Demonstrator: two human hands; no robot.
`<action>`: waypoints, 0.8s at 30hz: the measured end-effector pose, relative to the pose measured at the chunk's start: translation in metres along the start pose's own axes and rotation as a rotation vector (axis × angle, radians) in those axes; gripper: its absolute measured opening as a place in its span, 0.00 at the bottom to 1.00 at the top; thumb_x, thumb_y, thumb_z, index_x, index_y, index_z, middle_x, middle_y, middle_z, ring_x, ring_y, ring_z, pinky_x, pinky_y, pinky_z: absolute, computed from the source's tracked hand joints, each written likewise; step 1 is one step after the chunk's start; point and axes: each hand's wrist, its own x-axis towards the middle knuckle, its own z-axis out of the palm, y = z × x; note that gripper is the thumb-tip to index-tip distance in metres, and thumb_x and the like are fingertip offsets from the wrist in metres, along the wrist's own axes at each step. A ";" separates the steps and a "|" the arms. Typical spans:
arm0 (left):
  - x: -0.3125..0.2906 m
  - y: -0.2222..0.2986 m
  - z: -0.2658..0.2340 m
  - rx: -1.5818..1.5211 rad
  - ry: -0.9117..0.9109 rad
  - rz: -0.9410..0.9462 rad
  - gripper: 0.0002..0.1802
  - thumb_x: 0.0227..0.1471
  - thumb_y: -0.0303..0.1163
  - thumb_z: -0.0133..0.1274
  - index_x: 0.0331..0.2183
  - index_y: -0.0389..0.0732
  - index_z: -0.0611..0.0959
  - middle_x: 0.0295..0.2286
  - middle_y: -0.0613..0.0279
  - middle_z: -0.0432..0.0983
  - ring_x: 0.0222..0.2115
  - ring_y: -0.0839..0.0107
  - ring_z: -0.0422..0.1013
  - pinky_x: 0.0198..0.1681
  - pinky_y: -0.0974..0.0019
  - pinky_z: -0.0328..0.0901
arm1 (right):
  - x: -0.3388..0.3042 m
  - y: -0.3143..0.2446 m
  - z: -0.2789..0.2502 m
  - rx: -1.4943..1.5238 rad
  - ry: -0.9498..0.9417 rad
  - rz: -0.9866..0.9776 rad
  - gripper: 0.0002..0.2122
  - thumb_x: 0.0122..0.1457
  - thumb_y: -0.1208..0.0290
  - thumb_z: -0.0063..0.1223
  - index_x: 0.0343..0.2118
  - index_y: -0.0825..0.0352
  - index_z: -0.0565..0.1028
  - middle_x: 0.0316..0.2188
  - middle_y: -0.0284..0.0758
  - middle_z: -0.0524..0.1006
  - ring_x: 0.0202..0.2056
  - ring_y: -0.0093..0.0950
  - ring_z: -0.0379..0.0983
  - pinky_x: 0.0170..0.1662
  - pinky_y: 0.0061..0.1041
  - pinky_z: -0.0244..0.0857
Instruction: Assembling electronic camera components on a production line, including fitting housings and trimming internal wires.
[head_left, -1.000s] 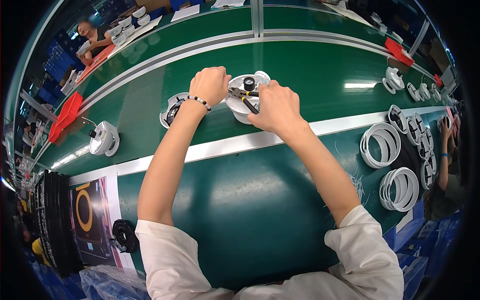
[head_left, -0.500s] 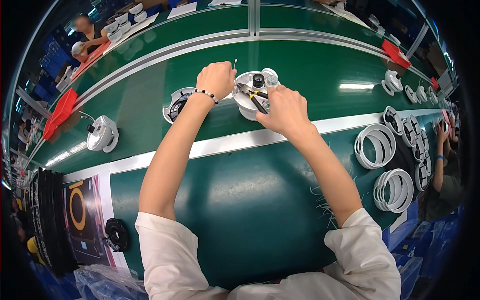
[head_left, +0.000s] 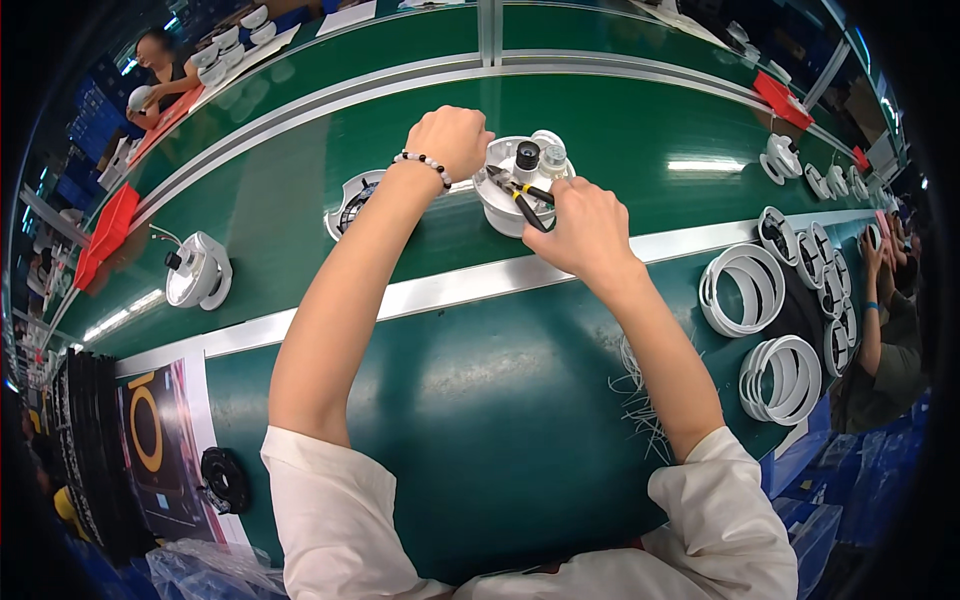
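Note:
In my right hand (head_left: 588, 225) is a pair of cutting pliers (head_left: 527, 208) with black and yellow handles. Their jaws lie over the open top of a white camera housing (head_left: 503, 215), which carries a black lens (head_left: 527, 153) and a clear round part (head_left: 553, 157). My left hand (head_left: 450, 140), a beaded bracelet at its wrist, is closed at the housing's left rim; whatever its fingers pinch is hidden. Partly behind my left forearm sits a white shell (head_left: 345, 195) with a black inside.
Left on the green belt stands a white camera unit (head_left: 197, 270). White rings (head_left: 742, 290) are grouped at the right, beside several black-and-white round parts (head_left: 777, 236). Cut white wires (head_left: 640, 400) lie near my right forearm. A black ring part (head_left: 224, 480) rests left. Across the belt sits a person.
The housing, both hands and the pliers have shifted slightly right. A thin white wire end that stuck up beside my left hand is out of sight now.

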 end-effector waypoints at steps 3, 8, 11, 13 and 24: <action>-0.002 -0.002 0.003 -0.028 0.016 0.006 0.12 0.45 0.36 0.48 0.23 0.38 0.79 0.24 0.49 0.74 0.28 0.53 0.71 0.33 0.56 0.66 | -0.004 0.000 -0.001 0.019 -0.003 0.009 0.15 0.34 0.64 0.55 0.23 0.72 0.73 0.22 0.41 0.72 0.25 0.37 0.72 0.28 0.33 0.66; -0.003 -0.003 0.003 -0.053 0.008 0.009 0.12 0.45 0.36 0.48 0.23 0.37 0.79 0.24 0.49 0.74 0.28 0.53 0.70 0.33 0.56 0.65 | -0.006 0.000 -0.002 0.037 0.015 0.035 0.16 0.34 0.63 0.55 0.25 0.70 0.74 0.22 0.41 0.72 0.24 0.37 0.71 0.28 0.33 0.66; -0.002 -0.004 0.003 -0.058 0.014 0.027 0.12 0.45 0.36 0.48 0.23 0.37 0.79 0.25 0.49 0.74 0.28 0.53 0.70 0.33 0.56 0.65 | -0.007 -0.003 -0.007 0.007 -0.020 0.057 0.17 0.33 0.63 0.56 0.26 0.70 0.75 0.22 0.40 0.72 0.24 0.37 0.71 0.28 0.33 0.66; -0.002 -0.005 0.003 -0.062 0.016 0.029 0.12 0.45 0.36 0.48 0.24 0.37 0.79 0.25 0.49 0.74 0.28 0.53 0.70 0.33 0.56 0.65 | -0.007 -0.003 -0.005 0.007 -0.006 0.061 0.17 0.33 0.63 0.56 0.27 0.70 0.75 0.22 0.40 0.72 0.25 0.37 0.71 0.28 0.33 0.66; 0.001 -0.009 0.009 -0.128 0.039 0.042 0.11 0.45 0.36 0.48 0.25 0.38 0.79 0.26 0.50 0.74 0.29 0.53 0.70 0.34 0.56 0.66 | -0.007 -0.010 -0.006 -0.008 0.036 0.100 0.17 0.34 0.62 0.55 0.26 0.71 0.74 0.22 0.41 0.73 0.26 0.38 0.72 0.29 0.33 0.66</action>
